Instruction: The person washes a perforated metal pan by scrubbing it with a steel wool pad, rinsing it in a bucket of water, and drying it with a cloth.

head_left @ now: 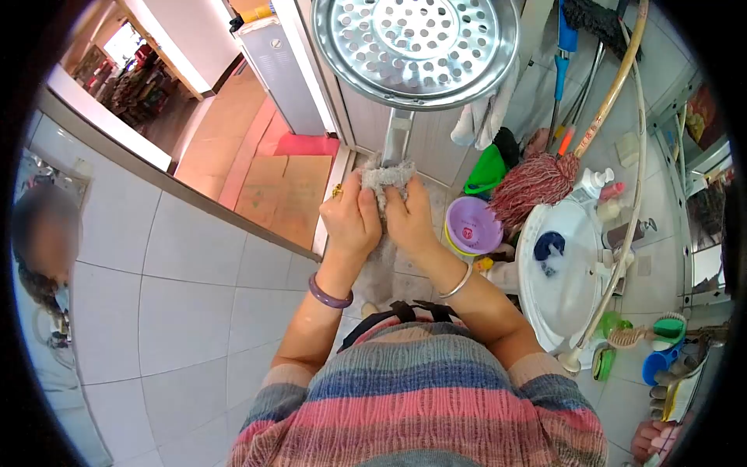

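Observation:
My left hand [352,214] and my right hand [411,212] are side by side in the middle of the view, both closed on a grey, shaggy cloth [387,177]. Part of it bulges above my fists, and a blurred grey length hangs below them. Just beyond the cloth is a metal bar [398,136] leading to a large round perforated metal disc [412,48] at the top. Whether the bar touches the cloth, I cannot tell.
To the right are a white washbasin [564,288], a purple basin [473,224], a red string mop [537,187] and a green dustpan [486,170]. Brushes and bottles stand along the right wall. On the left, a doorway opens onto cardboard [282,198]; a mirror reflects a person.

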Motion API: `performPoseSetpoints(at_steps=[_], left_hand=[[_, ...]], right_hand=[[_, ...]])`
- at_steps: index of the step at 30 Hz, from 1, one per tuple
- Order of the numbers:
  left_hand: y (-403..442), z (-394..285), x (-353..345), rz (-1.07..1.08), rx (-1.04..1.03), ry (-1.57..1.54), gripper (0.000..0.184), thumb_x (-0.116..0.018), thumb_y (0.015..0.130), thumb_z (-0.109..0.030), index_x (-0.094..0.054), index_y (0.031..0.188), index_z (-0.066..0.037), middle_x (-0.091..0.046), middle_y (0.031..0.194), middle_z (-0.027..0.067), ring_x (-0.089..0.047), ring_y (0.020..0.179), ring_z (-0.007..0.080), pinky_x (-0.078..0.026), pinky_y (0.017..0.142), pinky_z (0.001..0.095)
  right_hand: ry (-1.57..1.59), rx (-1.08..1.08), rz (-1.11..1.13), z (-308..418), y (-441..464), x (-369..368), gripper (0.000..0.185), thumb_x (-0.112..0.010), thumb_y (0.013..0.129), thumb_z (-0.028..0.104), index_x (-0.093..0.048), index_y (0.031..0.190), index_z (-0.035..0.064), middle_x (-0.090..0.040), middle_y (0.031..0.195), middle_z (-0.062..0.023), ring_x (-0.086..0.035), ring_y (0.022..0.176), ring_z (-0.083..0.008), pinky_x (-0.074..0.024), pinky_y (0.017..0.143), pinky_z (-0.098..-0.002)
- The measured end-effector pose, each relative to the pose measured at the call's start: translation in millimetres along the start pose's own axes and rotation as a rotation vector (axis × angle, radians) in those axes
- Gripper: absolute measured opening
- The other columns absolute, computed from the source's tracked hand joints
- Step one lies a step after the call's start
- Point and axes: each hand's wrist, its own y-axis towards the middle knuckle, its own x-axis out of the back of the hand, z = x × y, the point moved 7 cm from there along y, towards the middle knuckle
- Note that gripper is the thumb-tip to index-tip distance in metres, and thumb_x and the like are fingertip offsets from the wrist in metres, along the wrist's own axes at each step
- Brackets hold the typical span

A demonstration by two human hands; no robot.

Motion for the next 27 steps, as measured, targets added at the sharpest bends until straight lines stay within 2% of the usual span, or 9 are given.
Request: performPoseSetpoints(at_steps=[6, 7, 10, 11, 14, 15, 18, 23, 27], left_hand=[[8.6, -13.6, 8.9, 0.146, -0.361, 0.162, 0.017, -0.058, 0.081, -0.017, -0.06, 0.077, 0.0, -0.046, 0.051, 0.0087, -0.044, 0.049, 0.0283, -0.036, 0.047, 0.0344], [11.4, -12.9, 12.0, 0.122, -0.396, 0.037, 0.021, -0.062, 0.079, -0.021, -0.06, 0.073, -0.001, -0.044, 0.054, 0.0078, -0.04, 0.049, 0.0265, -0.036, 0.049, 0.0322], [14.8, 12.0, 12.5, 0.061, -0.162, -0.328, 0.018, -0.061, 0.081, -0.018, -0.063, 0.075, 0.0, -0.046, 0.058, 0.0038, -0.042, 0.053, 0.0171, -0.035, 0.051, 0.0278], [3.0, 36.3, 4.0, 0.137, 0.254, -0.624, 0.015, -0.057, 0.085, -0.01, -0.066, 0.092, 0.0, -0.05, 0.068, -0.0021, -0.041, 0.062, 0.0075, -0.034, 0.056, 0.0238], [-26.0, 62.0, -20.6, 0.313, 0.593, -0.624, 0.026, -0.053, 0.088, -0.003, -0.06, 0.113, 0.0, -0.059, 0.086, -0.0027, -0.05, 0.079, 0.0052, -0.041, 0.068, 0.0207], [-49.3, 65.5, -39.2, 0.442, 0.587, -0.818, 0.044, -0.055, 0.087, -0.002, -0.046, 0.13, -0.002, -0.058, 0.112, 0.0034, -0.054, 0.098, 0.0103, -0.044, 0.084, 0.0239], [-70.0, 49.7, -42.1, 0.365, 0.712, -0.996, 0.052, -0.057, 0.087, -0.004, -0.038, 0.135, -0.004, -0.048, 0.131, 0.0071, -0.048, 0.115, 0.0133, -0.041, 0.095, 0.028], [-76.3, 45.2, -55.9, 0.201, 1.015, -1.674, 0.039, -0.05, 0.094, -0.027, -0.043, 0.128, -0.009, -0.052, 0.118, 0.004, -0.053, 0.105, 0.0183, -0.045, 0.09, 0.032], [-47.6, 11.3, -47.5, -0.072, 1.117, -1.117, 0.045, -0.047, 0.094, -0.034, -0.042, 0.129, -0.007, -0.05, 0.124, 0.0085, -0.05, 0.113, 0.0233, -0.042, 0.094, 0.0378]], right_hand=[[-0.001, -0.055, 0.027, -6.2, 4.1, 6.8, 0.019, -0.046, 0.089, 0.007, -0.056, 0.102, -0.0021, -0.063, 0.091, -0.0123, -0.058, 0.084, -0.0194, -0.0449, 0.076, -0.0318], [0.002, -0.064, 0.029, -6.8, 5.4, 6.6, 0.019, -0.046, 0.09, 0.009, -0.056, 0.101, -0.0023, -0.063, 0.09, -0.0123, -0.058, 0.083, -0.0194, -0.0447, 0.076, -0.0316], [-0.064, -0.137, -0.074, -10.0, 9.4, 14.5, 0.025, -0.041, 0.093, 0.016, -0.057, 0.098, -0.0033, -0.062, 0.086, -0.0117, -0.057, 0.081, -0.0189, -0.0445, 0.074, -0.0316], [-0.04, -0.24, -0.101, -50.3, 13.0, 23.3, 0.031, -0.038, 0.096, 0.02, -0.058, 0.095, -0.003, -0.062, 0.084, -0.0092, -0.057, 0.08, -0.0159, -0.045, 0.074, -0.0299], [0.272, -0.323, -0.088, -2.3, 27.5, 19.5, 0.034, -0.037, 0.098, 0.024, -0.059, 0.096, -0.0023, -0.062, 0.087, -0.0069, -0.056, 0.081, -0.0128, -0.0454, 0.074, -0.0286], [0.353, -0.349, -0.115, -9.0, 30.1, 22.0, 0.03, -0.041, 0.097, 0.022, -0.057, 0.101, -0.0024, -0.061, 0.091, -0.0055, -0.056, 0.082, -0.0108, -0.0457, 0.075, -0.0272], [0.315, -0.31, -0.072, -5.6, 35.7, 17.5, 0.026, -0.045, 0.095, 0.017, -0.054, 0.108, -0.0033, -0.06, 0.095, -0.0062, -0.055, 0.085, -0.0118, -0.0454, 0.077, -0.0272], [0.094, -0.129, 0.108, -31.3, 31.3, 12.0, 0.042, -0.056, 0.082, 0.0, -0.045, 0.122, -0.0004, -0.056, 0.11, -0.0107, -0.052, 0.102, -0.0191, -0.0397, 0.093, -0.0324], [-0.064, 0.046, 0.058, -37.8, 22.1, 6.5, 0.048, -0.054, 0.082, -0.002, -0.041, 0.128, -0.0023, -0.055, 0.118, -0.0176, -0.051, 0.112, -0.0261, -0.037, 0.097, -0.0345]])
